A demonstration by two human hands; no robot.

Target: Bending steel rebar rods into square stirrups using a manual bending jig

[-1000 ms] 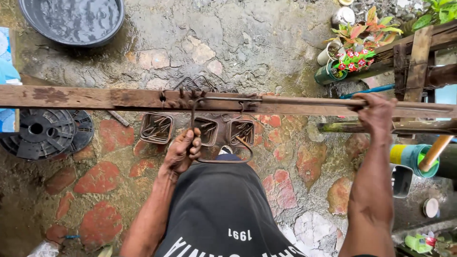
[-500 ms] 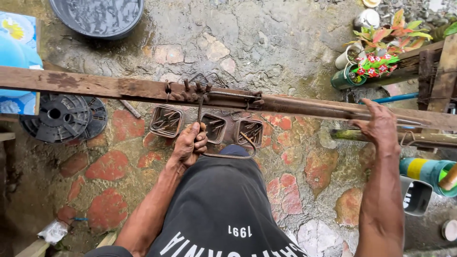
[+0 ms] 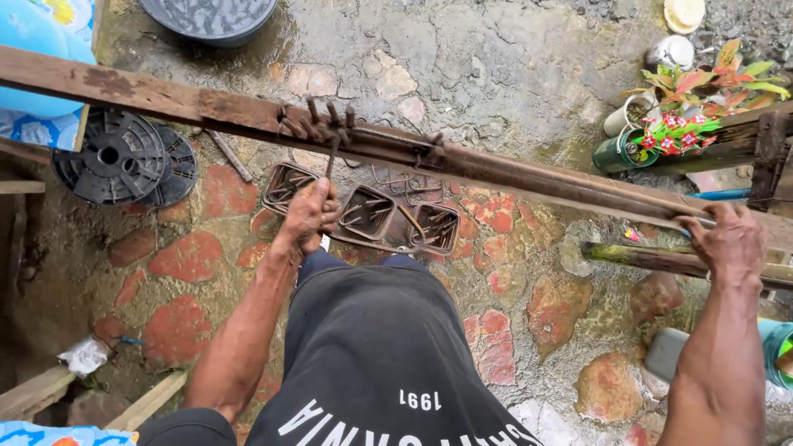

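The person stands over a long wooden beam [image 3: 206, 103] that runs slantwise across the wet stone ground [image 3: 496, 66], with a rusty steel rod [image 3: 529, 169] lying along its top edge. The left hand [image 3: 307, 216] is curled shut around a thin bent piece of rusty wire [image 3: 330, 157] that rises from the fist to a cluster of upright nails [image 3: 318, 120] driven into the beam just above it. The wire looks dark brown, pitted with rust, and kinks sharply where it meets the nails. Just beside that hand, toward the right one, sit square stirrups [image 3: 396, 219] of the same rusty wire, bent into boxy loops with rounded corners and stacked in bundles on the red paving stones [image 3: 190, 256]; another bundle lies on the hand's far side, partly hidden by the knuckles. Well away along the beam, the right hand [image 3: 727, 244] is clenched over the end of a bar at the beam's lower edge, palm down, fingers wrapped under it. Above that hand are potted plants with red and green leaves [image 3: 702, 91]. Out past the left hand lies a black plastic reel [image 3: 111, 157], and beyond the beam a dark round basin [image 3: 211, 16] holds water. The person's black shirt [image 3: 380, 347] fills the space between the two forearms.
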